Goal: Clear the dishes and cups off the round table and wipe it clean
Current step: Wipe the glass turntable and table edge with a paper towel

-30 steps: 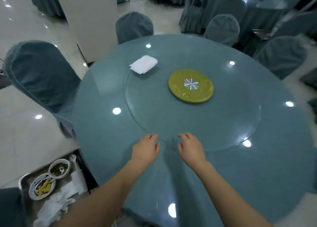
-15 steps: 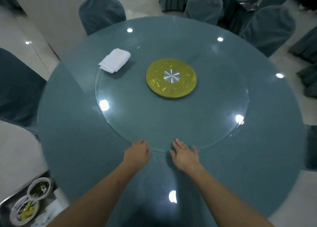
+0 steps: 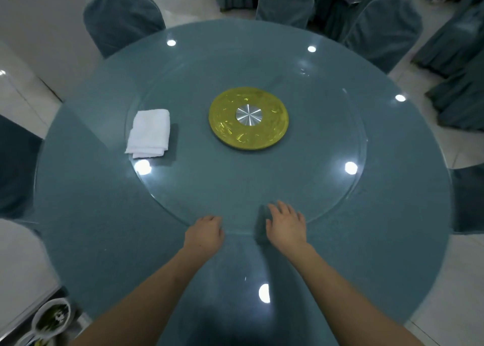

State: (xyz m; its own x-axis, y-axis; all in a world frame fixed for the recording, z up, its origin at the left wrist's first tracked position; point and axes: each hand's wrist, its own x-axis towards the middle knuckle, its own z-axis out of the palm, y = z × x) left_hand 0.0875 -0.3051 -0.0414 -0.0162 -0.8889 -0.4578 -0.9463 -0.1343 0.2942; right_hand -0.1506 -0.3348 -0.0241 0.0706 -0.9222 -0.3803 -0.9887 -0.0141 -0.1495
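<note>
Round glass table, folded white cloth, yellow disc

The round teal tabletop carries a glass turntable on a yellow hub; a folded white towel lies on the turntable's left side.

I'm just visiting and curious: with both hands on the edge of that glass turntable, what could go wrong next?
1. The folded white towel lies loose near the rim of the glass turntable; a fast spin might slide it off onto the table.
2. The left hand and right hand sit right at the glass edge, so fingers could perhaps get pinched or leave smears.
3. Dirty dishes wait low at the left, near the elbow; a careless swing could knock them.
</note>
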